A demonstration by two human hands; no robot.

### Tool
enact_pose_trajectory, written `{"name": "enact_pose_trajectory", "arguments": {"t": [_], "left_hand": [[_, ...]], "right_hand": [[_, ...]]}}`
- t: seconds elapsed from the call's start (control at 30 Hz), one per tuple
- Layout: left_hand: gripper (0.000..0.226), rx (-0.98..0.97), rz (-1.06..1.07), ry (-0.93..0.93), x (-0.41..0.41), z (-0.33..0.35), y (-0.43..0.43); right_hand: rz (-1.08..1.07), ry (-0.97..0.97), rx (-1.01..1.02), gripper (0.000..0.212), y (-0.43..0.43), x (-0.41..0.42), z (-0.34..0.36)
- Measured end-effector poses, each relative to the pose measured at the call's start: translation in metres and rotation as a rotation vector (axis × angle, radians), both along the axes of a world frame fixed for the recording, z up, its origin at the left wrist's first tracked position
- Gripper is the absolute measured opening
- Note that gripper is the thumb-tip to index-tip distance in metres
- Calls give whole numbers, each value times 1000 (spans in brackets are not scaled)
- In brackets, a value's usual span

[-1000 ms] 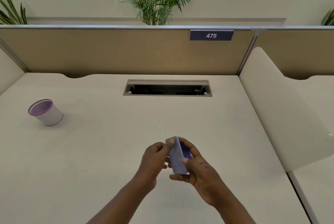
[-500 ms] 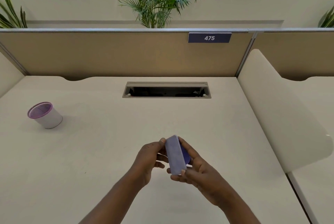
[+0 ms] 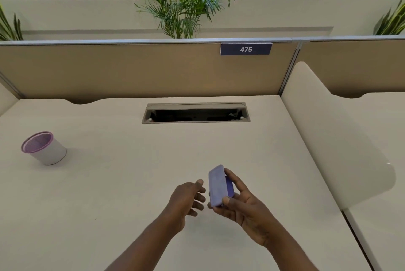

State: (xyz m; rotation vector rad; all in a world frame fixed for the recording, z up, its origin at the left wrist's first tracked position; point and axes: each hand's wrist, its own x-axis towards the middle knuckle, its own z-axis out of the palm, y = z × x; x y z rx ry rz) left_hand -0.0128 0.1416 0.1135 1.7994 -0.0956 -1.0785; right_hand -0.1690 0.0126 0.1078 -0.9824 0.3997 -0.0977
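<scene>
A small lavender block with a darker blue side, the purple block (image 3: 217,185), is held on edge above the desk. My right hand (image 3: 242,204) grips it, thumb at its near end and fingers along its far side. My left hand (image 3: 186,199) hovers just left of the block, fingers loosely curled, a small gap away and touching nothing. A white cup with a purple rim (image 3: 42,147) stands on the desk (image 3: 109,183) at the far left.
An open cable slot (image 3: 195,113) is set into the desk at the back middle. Tan partition panels (image 3: 131,69) close the back, with a label reading 475. A cream side divider (image 3: 333,139) rises on the right.
My left hand has let go of the block and drawn a little to the left. The right hand alone now holds the block.
</scene>
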Motion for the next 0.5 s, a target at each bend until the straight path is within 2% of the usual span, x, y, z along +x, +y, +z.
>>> {"name": "enact_pose_trajectory", "arguments": {"t": [0.17, 0.27, 0.33, 0.43, 0.5], "left_hand": [[36, 103, -105, -164, -4, -24, 7], [32, 217, -202, -460, -5, -39, 9], [25, 305, -282, -668, -1, -44, 10], [23, 355, -354, -804, 8, -53, 11], [24, 381, -396, -881, 12, -60, 12]], "right_hand": [[-199, 228, -416, 82, -43, 11, -7], [-255, 317, -622, 83, -83, 18, -14], [-245, 415, -804, 84, -112, 24, -19], [-157, 622, -1141, 88, -154, 36, -26], [-106, 763, -1241, 89, -174, 45, -31]]}}
